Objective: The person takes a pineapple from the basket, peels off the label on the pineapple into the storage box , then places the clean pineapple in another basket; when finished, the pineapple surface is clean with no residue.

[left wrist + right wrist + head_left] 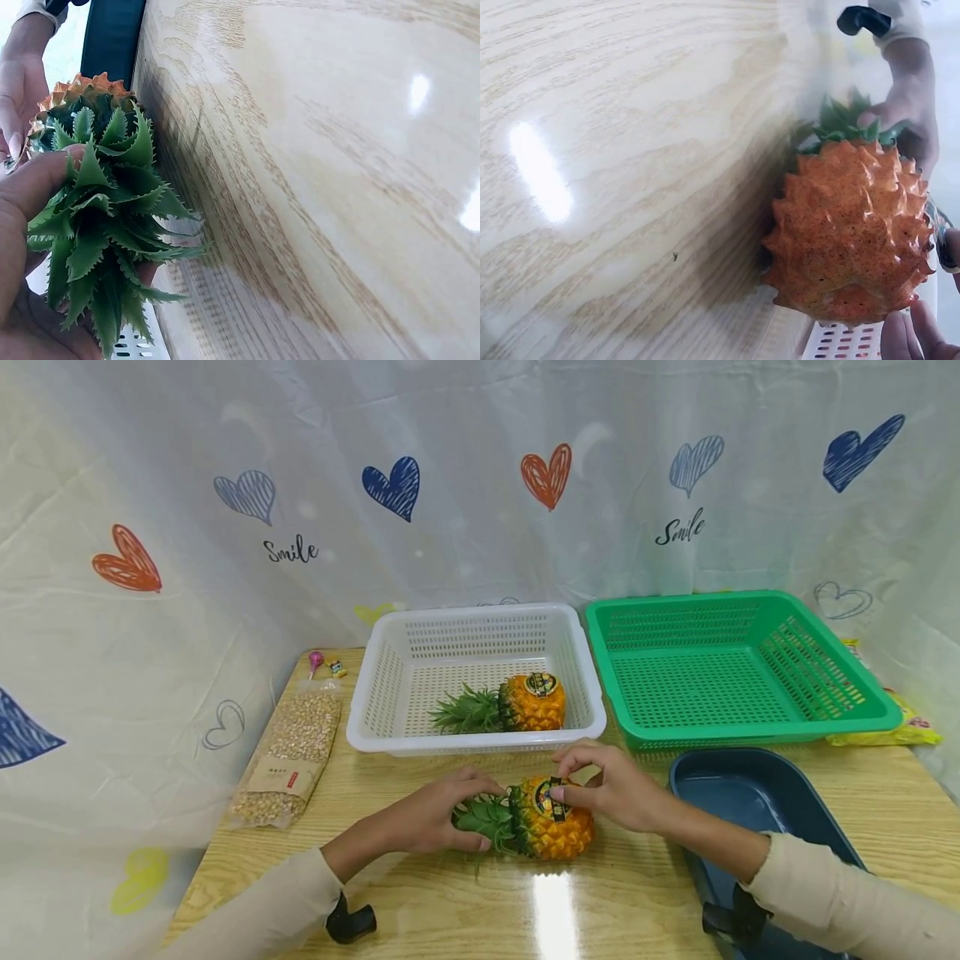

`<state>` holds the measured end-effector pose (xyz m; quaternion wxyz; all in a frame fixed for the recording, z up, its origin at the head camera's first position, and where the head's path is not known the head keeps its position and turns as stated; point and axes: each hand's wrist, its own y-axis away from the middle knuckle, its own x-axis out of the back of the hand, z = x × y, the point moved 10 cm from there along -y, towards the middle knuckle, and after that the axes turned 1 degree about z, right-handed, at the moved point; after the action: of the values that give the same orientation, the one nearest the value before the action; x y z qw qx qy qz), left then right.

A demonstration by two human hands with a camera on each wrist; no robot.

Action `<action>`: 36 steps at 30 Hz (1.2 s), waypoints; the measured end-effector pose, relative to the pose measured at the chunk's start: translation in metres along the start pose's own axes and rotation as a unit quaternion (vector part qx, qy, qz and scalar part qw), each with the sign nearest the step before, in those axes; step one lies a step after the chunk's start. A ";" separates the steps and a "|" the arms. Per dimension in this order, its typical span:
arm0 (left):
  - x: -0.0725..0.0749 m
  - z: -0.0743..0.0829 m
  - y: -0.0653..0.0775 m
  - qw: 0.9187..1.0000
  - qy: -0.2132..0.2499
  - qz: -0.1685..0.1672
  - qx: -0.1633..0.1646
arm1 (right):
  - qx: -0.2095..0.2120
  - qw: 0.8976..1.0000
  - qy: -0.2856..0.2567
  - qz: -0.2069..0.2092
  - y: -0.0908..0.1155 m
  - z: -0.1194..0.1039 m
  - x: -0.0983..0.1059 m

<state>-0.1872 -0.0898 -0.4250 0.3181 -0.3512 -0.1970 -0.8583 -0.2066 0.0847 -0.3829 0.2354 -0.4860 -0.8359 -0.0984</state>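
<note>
On the table in front of me lies a small orange pineapple with a green leafy crown, on its side with the crown to the left. My left hand holds it by the crown, thumb and fingers around the leaves. A dark round label sits on the fruit's upper side. With thumb and forefinger my right hand pinches at this label. Part of the label stands out from the spiky skin in the right wrist view. A second pineapple lies in the white basket behind.
A green basket stands at the back right, with yellow packaging beside it. A dark blue tub is under my right forearm. On the left lie a bag of kernels, a lollipop and a small wrapped sweet.
</note>
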 end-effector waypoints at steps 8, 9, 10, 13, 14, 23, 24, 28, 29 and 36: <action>0.000 0.000 0.001 1.000 0.003 -0.001 0.001 | 0.015 1.000 -0.019 -0.019 0.001 -0.008 -0.001; 0.000 0.000 0.001 1.000 0.003 -0.001 0.001 | 0.019 0.999 -0.025 -0.023 0.002 -0.010 -0.001; 0.000 0.000 0.001 1.000 0.004 -0.001 0.000 | 0.024 0.999 -0.032 -0.027 0.002 -0.012 -0.001; 0.000 -0.001 0.001 1.000 0.003 0.000 0.000 | 0.033 0.998 -0.046 -0.037 0.003 -0.018 -0.002; 0.000 -0.001 0.001 1.000 0.003 0.000 0.000 | 0.035 0.997 -0.049 -0.039 0.004 -0.020 -0.001; -0.002 -0.002 0.000 1.000 0.010 -0.005 0.004 | 0.042 0.997 -0.040 -0.048 0.005 -0.026 0.000; -0.002 -0.003 0.000 1.000 0.011 -0.006 0.005 | 0.038 0.997 -0.039 -0.047 0.005 -0.025 0.001; -0.002 -0.004 0.001 1.000 0.014 -0.008 0.009 | 0.029 0.998 -0.039 -0.047 0.006 -0.025 0.004; -0.002 -0.004 0.001 1.000 0.015 -0.009 0.010 | 0.029 0.998 -0.039 -0.048 0.006 -0.025 0.004; -0.002 -0.003 0.001 1.000 0.014 -0.009 0.006 | 0.016 0.998 -0.028 -0.047 0.010 -0.022 0.010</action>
<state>-0.1872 -0.0917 -0.4284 0.3155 -0.3358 -0.2009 -0.8645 -0.1955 0.0888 -0.3600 0.2146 -0.4453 -0.8654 -0.0821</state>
